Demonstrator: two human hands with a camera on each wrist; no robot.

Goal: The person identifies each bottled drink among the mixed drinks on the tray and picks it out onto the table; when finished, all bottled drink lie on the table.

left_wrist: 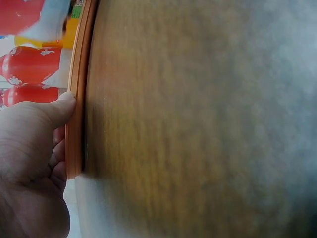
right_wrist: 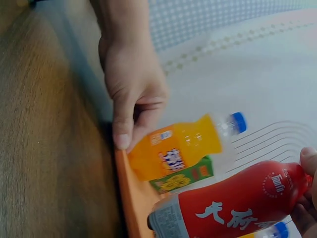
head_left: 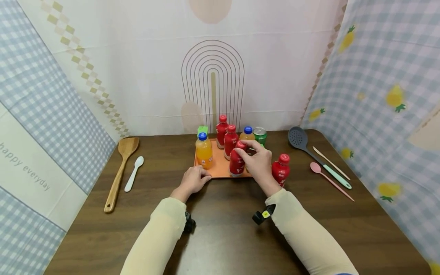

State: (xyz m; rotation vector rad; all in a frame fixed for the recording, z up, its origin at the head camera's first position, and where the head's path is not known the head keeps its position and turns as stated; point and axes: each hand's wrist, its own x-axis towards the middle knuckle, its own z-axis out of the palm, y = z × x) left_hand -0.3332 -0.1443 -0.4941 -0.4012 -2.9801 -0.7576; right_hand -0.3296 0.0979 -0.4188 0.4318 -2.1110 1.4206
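Observation:
My left hand (head_left: 193,180) grips the front left corner of an orange tray (head_left: 219,172); in the left wrist view its thumb lies on the tray's rim (left_wrist: 76,134). With thumb and fingers at the cap end, my right hand (head_left: 259,160) pinches a red drink bottle (right_wrist: 233,201), which is over the tray's front part. Behind that bottle stand two more red bottles (head_left: 231,142) on the tray. An orange drink bottle (head_left: 204,152) with a blue cap is just behind my left hand, next to a green carton (head_left: 203,130).
Another red bottle (head_left: 281,168) stands on the table right of the tray. A second blue-capped bottle (head_left: 247,134) and a green can (head_left: 260,135) are at the back right. Left lie a wooden spatula (head_left: 120,173) and white spoon (head_left: 134,173); right, a skimmer (head_left: 299,138) and pink spoon (head_left: 316,168).

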